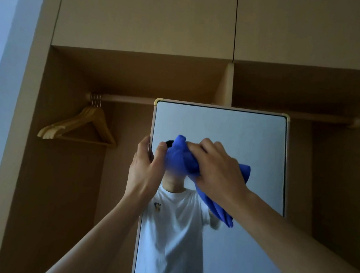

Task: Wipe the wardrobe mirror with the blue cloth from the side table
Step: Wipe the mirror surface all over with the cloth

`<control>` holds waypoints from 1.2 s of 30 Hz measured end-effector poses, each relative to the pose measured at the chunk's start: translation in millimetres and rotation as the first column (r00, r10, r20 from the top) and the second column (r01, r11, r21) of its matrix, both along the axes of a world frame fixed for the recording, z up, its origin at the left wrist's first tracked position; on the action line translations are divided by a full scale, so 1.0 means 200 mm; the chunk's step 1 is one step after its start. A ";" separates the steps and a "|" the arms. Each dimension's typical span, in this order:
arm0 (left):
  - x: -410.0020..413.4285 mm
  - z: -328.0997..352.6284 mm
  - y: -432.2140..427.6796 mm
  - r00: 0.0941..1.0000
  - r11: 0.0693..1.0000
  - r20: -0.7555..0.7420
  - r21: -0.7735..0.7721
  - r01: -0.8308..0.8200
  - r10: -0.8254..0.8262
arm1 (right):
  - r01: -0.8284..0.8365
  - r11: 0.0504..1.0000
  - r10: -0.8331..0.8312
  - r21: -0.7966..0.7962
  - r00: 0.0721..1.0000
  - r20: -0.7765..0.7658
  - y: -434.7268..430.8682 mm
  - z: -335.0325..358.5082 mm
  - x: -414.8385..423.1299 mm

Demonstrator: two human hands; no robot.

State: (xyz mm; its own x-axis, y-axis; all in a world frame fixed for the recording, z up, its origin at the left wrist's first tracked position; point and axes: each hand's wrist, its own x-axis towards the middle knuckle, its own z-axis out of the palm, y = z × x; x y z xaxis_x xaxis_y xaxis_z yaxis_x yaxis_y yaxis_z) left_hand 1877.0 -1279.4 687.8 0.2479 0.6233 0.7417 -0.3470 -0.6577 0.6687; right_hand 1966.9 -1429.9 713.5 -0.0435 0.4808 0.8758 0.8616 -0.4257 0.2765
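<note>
Two grips: R hand [217, 173] on half-hidden blue cloth [179, 158], L hand [146, 168] on mirror [241, 131] edge, btm off-frame

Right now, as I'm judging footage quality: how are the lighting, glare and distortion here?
Head view: dim, bluish light, the wardrobe shaded; the wide lens tilts its vertical edges; no glare on the mirror; the blue cloth under the right hand looks slightly soft.

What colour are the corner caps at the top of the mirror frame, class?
Pale gold corner caps; seen best in the head view.
</note>
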 end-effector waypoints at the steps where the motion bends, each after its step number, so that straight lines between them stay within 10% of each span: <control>1: 0.00 0.00 0.00 1.000 1.000 0.001 0.017 -0.017 0.017 | 0.007 1.000 -0.007 -0.018 1.000 -0.003 0.00 -0.02 0.01; 36: 0.17 0.00 0.09 0.995 0.999 -0.096 0.028 -0.039 0.042 | 0.070 0.988 -0.076 0.139 0.996 0.044 0.04 0.26 0.22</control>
